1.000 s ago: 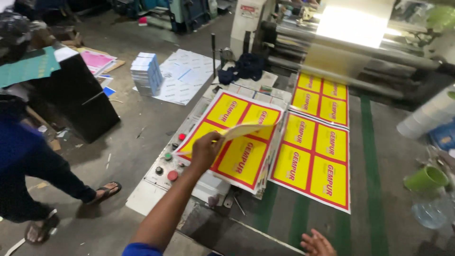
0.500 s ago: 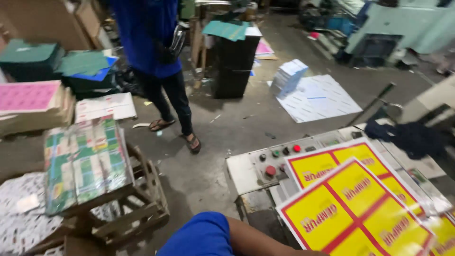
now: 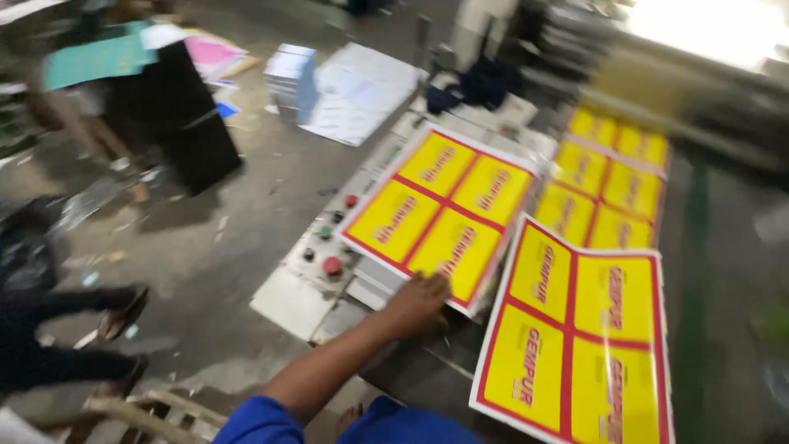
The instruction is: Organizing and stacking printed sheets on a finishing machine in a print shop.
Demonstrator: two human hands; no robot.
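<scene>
Yellow printed sheets with red borders (image 3: 444,210) lay stacked beside the control panel (image 3: 325,247). One hand (image 3: 419,302) rested on the stack's near edge, fingers curled together against it; which hand it was I could not tell.

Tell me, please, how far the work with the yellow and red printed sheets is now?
Done: a stack of yellow and red printed sheets lies beside the grey control panel with red buttons. In hand: the left hand rests on the stack's near edge. Left: another glossy sheet and more sheets lie on the green belt.
</scene>
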